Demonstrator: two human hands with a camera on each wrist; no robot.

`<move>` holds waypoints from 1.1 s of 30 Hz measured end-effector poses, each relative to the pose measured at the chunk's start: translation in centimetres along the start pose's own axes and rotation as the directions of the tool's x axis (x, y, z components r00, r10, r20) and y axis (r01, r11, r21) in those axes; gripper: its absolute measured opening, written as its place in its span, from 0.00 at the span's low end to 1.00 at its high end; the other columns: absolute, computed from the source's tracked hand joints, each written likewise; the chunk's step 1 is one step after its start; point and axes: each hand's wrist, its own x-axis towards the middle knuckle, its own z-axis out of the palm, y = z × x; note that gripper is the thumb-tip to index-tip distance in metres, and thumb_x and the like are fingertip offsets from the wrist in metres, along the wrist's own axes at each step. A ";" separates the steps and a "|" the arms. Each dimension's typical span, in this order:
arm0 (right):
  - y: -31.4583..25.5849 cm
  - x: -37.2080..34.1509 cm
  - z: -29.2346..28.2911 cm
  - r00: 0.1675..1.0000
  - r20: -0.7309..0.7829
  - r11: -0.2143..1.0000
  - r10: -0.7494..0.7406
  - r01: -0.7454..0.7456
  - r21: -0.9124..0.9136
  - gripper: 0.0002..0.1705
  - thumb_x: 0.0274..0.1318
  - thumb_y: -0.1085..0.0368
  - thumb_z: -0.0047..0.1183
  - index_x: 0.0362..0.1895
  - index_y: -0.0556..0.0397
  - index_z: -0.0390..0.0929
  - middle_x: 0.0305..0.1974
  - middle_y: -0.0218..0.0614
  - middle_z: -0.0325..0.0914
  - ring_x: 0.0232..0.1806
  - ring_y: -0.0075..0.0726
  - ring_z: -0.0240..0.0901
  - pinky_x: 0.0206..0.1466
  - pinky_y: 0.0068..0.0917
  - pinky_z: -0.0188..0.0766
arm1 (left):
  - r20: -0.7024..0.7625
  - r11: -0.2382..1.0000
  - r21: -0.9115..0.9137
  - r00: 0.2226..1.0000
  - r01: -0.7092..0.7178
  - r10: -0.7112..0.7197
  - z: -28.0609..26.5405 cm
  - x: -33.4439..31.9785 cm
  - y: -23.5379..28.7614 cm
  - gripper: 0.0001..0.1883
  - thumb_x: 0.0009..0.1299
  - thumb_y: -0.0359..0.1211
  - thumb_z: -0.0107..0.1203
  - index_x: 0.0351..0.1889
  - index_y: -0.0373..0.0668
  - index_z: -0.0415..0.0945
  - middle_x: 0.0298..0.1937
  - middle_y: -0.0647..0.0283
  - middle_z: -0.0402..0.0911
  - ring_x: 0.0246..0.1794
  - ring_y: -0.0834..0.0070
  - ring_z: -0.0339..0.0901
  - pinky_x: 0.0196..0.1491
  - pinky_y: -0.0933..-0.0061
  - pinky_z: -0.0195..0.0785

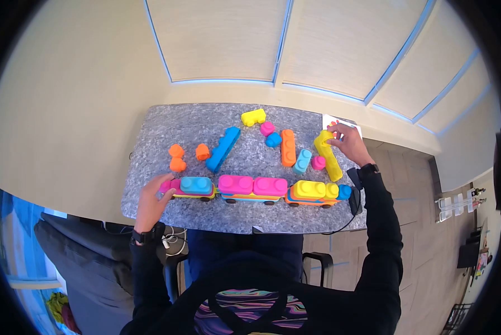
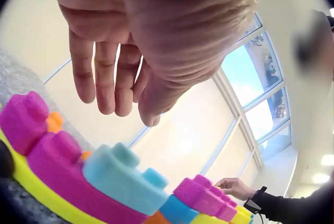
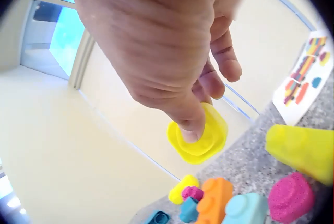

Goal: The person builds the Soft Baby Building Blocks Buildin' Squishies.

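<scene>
My right hand (image 1: 350, 145) pinches a small yellow block (image 3: 215, 132), thumb on its face, raised above the table's far right. Below it lies a long yellow block (image 1: 332, 162). My left hand (image 1: 151, 202), its fingers extended and a little bent, hovers beside the left end of a block train, near a magenta block (image 2: 26, 119); nothing is in its grasp. The train's left car carries a light blue block (image 1: 197, 185), the middle car magenta blocks (image 1: 236, 184), and the right car yellow blocks (image 1: 309, 190) with a blue block (image 1: 344, 192) at the end.
Behind the train lie a long blue block (image 1: 223, 149), orange blocks (image 1: 288, 148), a light blue block (image 1: 302, 162), a magenta block (image 1: 318, 162) and a yellow block (image 1: 253, 117) at the back. A printed picture sheet (image 3: 297, 93) rests at the grey table's (image 1: 150, 218) far right corner.
</scene>
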 end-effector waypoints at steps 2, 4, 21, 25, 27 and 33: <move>-3.4 -1.3 -2.2 0.995 -0.100 1.000 -0.025 0.026 0.008 0.22 0.61 0.65 0.81 0.57 0.54 0.90 0.53 0.42 0.92 0.41 0.39 0.85 0.48 0.39 0.83 | -0.032 0.991 -0.121 0.997 0.059 -0.063 0.0 0.1 1.4 0.24 0.73 0.25 0.75 0.68 0.38 0.87 0.58 0.53 0.93 0.56 0.61 0.92 0.60 0.62 0.83; -8.4 -3.2 -4.0 0.993 -0.120 0.999 -0.016 0.020 0.028 0.21 0.61 0.66 0.81 0.57 0.54 0.90 0.54 0.43 0.92 0.43 0.42 0.87 0.50 0.40 0.85 | -0.044 0.975 -0.214 0.997 0.054 -0.065 0.3 0.3 3.6 0.23 0.74 0.25 0.74 0.67 0.37 0.87 0.56 0.54 0.93 0.53 0.66 0.92 0.56 0.65 0.84; -28.5 -12.2 7.7 0.744 -0.081 0.740 -0.663 0.668 0.075 0.22 0.62 0.68 0.69 0.60 0.55 0.88 0.61 0.36 0.83 0.55 0.39 0.86 0.55 0.38 0.87 | 0.395 0.805 -0.562 0.917 0.190 0.059 5.9 -3.0 13.3 0.29 0.78 0.25 0.73 0.77 0.34 0.80 0.62 0.55 0.90 0.57 0.72 0.91 0.60 0.67 0.88; -29.8 -12.1 8.3 0.743 -0.103 0.741 -0.661 0.668 0.071 0.23 0.63 0.67 0.70 0.63 0.54 0.87 0.60 0.36 0.83 0.56 0.39 0.86 0.56 0.38 0.87 | 0.385 0.741 -0.611 0.922 0.280 -0.031 6.4 -4.4 11.9 0.28 0.80 0.28 0.74 0.77 0.37 0.80 0.64 0.55 0.90 0.58 0.69 0.92 0.62 0.67 0.88; -29.9 -11.9 8.7 0.741 -0.098 0.732 -0.664 0.671 0.114 0.22 0.66 0.65 0.70 0.63 0.54 0.88 0.60 0.36 0.83 0.58 0.41 0.87 0.57 0.38 0.87 | 0.395 0.733 -0.615 0.918 0.291 -0.032 5.7 -4.4 11.6 0.29 0.79 0.27 0.74 0.76 0.38 0.81 0.66 0.55 0.89 0.60 0.68 0.91 0.64 0.66 0.87; -29.4 -11.5 7.7 0.838 -0.192 0.810 -0.511 0.544 0.221 0.22 0.64 0.63 0.76 0.60 0.54 0.89 0.60 0.38 0.85 0.56 0.46 0.88 0.58 0.41 0.87 | 0.174 0.871 -0.472 0.983 0.133 -0.055 1.7 -2.8 8.2 0.31 0.70 0.24 0.78 0.72 0.41 0.83 0.72 0.55 0.85 0.71 0.62 0.86 0.70 0.60 0.82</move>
